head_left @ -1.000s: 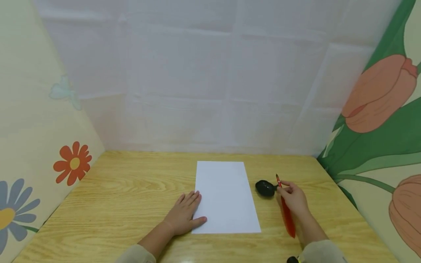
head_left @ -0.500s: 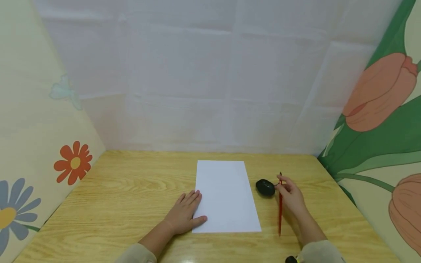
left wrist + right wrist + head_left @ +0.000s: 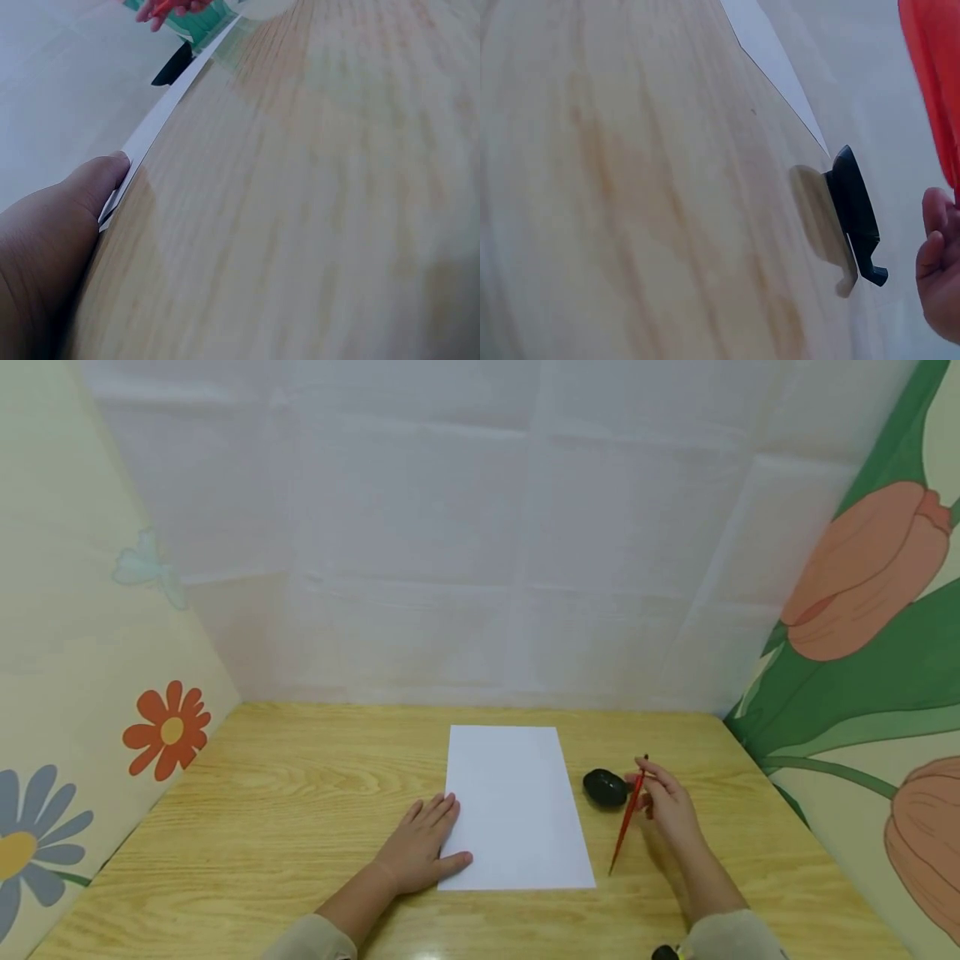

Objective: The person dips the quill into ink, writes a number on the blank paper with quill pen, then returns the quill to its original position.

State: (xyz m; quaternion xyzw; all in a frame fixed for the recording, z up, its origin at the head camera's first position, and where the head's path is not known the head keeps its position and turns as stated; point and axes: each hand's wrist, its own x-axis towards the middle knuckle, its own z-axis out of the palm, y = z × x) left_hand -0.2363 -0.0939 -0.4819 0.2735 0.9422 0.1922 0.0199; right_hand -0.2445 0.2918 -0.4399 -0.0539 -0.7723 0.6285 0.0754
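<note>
In the head view, my right hand [image 3: 672,810] pinches a red feather pen [image 3: 624,832] near its dark-tipped upper end, with the red vane seen edge-on and slanting down to the left. In the right wrist view the broad red vane of the feather pen [image 3: 932,82] rises above the fingers. Just left of that hand, a black oval dish with a short hooked handle [image 3: 604,788] lies on the table. My left hand [image 3: 422,850] rests flat with fingers spread, fingertips and thumb on the left edge of a white sheet of paper [image 3: 513,810].
The wood-grain table [image 3: 315,777] ends at a white creased cloth [image 3: 450,568] behind. Flower-patterned panels [image 3: 862,710] stand on both sides. A small dark object [image 3: 665,952] shows by the right sleeve at the bottom edge.
The feather pen has turned in my right hand: its lower end swings left and its vane goes from broadside to edge-on. My left hand and the paper stay in place.
</note>
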